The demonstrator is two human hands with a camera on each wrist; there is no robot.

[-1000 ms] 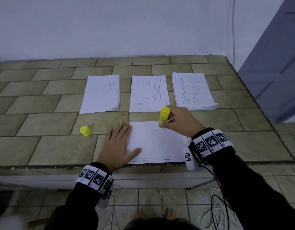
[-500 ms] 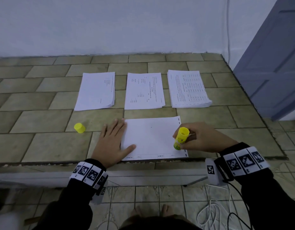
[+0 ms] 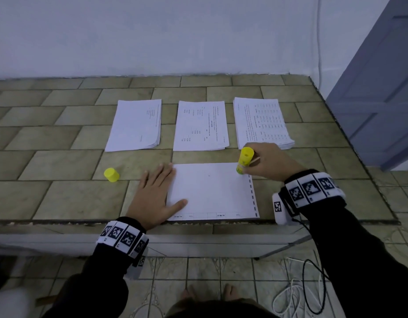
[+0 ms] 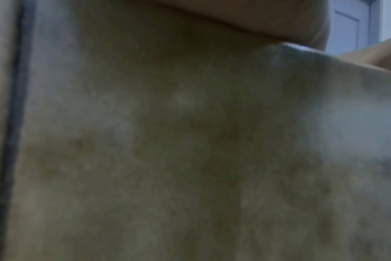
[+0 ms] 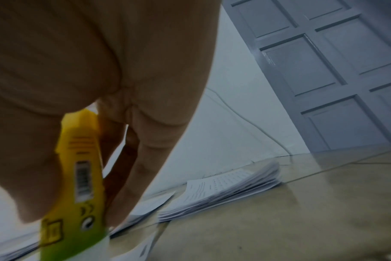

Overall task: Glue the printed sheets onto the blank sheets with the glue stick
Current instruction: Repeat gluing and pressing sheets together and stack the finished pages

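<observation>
Head view: left hand (image 3: pixel 155 198) flat, fingers straight and spread, palm on the tiled table (image 3: pixel 60 198), thumb pressing the left edge of the front sheet (image 3: pixel 209 191). It holds nothing. The front sheet lies at the near table edge, blank face up, with a printed strip along its near and right margins. Right hand (image 3: pixel 269 162) has fingers curled round the glue stick (image 3: pixel 244 160); the stick is tilted, yellow end up, lower end touching the sheet's far right corner. Yellow cap (image 3: pixel 111 174) stands on the table left of the left hand, apart from it. Three paper stacks behind: left stack (image 3: pixel 135 125) mostly blank, middle stack (image 3: pixel 200 126) printed, right stack (image 3: pixel 260 122) printed and thickest, just beyond the right hand.

Left wrist view: dark and blurred. Mostly table tile (image 4: pixel 167 159); a pale edge at upper right is probably the sheet, can't confirm. Fingers can't be read here.

Right wrist view: right hand (image 5: pixel 101 88) grips the glue stick (image 5: pixel 78 194), thumb one side, fingers the other, barcode label facing the camera. Printed stack (image 5: pixel 223 190) lies fanned on the table behind it. Grey panelled door (image 5: pixel 335 70) beyond.
</observation>
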